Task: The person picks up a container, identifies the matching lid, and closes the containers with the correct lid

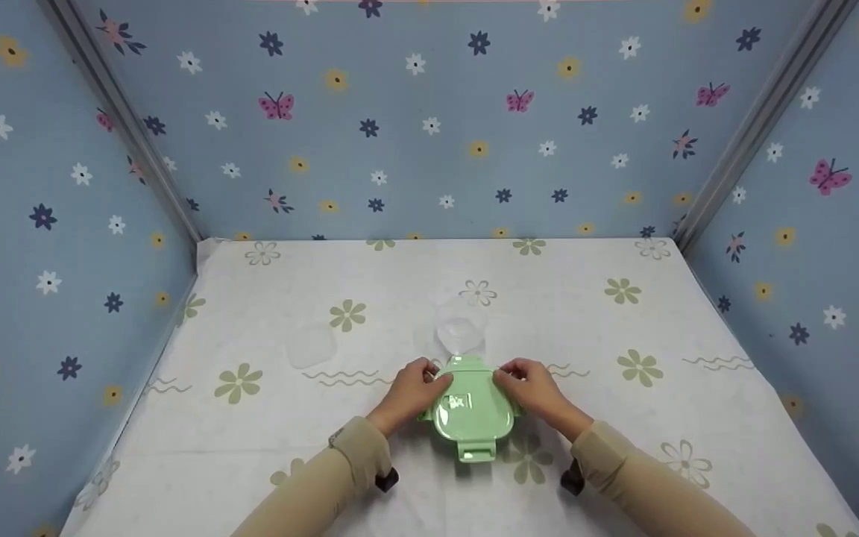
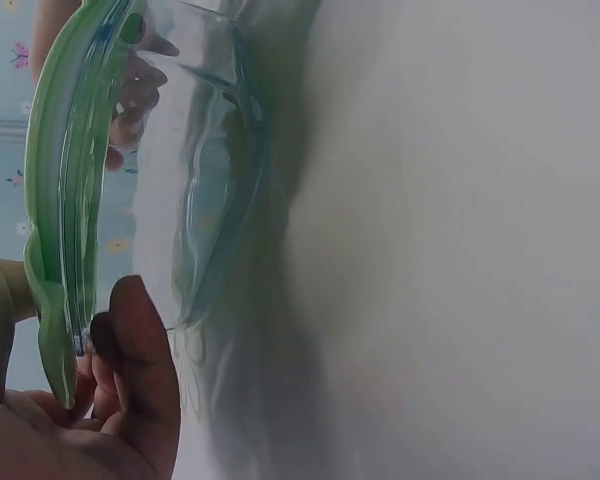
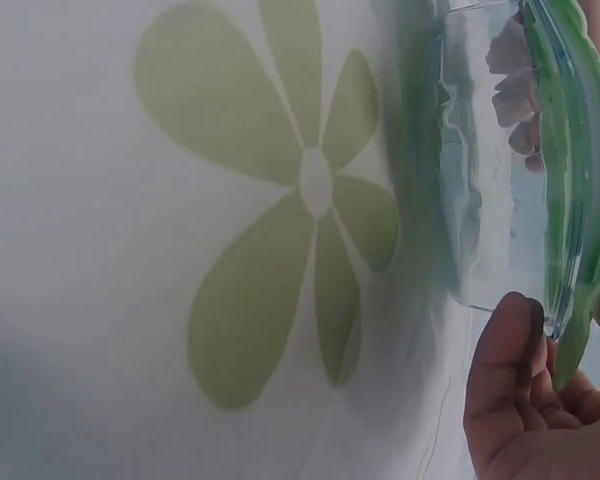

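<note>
A glass food container (image 2: pixel 205 200) with a green snap-on lid (image 1: pixel 474 406) sits in front of me on the cloth, its front and side flaps sticking out. My left hand (image 1: pixel 413 391) grips its left side, thumb on top of the lid and fingers curled under the lid's edge. On the opposite side my right hand (image 1: pixel 537 391) holds it the same way, thumb above and fingertips below. Through the clear glass wall, fingers of the far hand show in both wrist views. The left flap (image 2: pixel 55 345) slants down past my left fingers.
Just behind the container lies a small clear, bowl-like piece (image 1: pixel 459 335). Farther left is a flat translucent square piece (image 1: pixel 310 347). A white flower-print cloth (image 1: pixel 586 313) covers the table, with blue patterned walls (image 1: pixel 429 171) at the back and both sides.
</note>
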The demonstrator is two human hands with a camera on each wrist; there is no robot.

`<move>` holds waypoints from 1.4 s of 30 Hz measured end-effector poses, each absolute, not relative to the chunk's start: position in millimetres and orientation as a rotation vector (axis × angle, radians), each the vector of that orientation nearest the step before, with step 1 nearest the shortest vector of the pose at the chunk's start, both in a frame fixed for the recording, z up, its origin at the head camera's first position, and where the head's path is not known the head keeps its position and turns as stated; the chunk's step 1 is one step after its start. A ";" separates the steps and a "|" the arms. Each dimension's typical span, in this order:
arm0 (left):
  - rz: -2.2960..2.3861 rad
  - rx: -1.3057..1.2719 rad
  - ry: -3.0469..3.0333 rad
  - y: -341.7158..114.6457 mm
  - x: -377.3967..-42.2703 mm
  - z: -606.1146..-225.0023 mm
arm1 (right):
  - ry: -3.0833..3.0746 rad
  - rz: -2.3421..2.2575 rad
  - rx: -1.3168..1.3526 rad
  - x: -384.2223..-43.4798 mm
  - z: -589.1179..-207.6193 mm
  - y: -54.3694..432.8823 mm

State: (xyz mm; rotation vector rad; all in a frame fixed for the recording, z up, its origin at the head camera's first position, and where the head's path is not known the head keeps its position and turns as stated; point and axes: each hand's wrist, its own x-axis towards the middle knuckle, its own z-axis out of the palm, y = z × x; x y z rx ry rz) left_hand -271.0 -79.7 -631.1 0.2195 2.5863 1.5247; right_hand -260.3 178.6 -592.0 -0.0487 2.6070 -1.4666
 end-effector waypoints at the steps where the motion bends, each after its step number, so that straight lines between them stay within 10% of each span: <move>1: 1.516 0.212 2.601 -78.7 -275.4 -638.3 | 2.615 -1.458 -0.028 -260.7 -592.0 176.7; 42: 1.256 0.107 2.879 -48.1 -270.5 -633.6 | 2.769 -1.485 0.092 -258.6 -610.7 150.9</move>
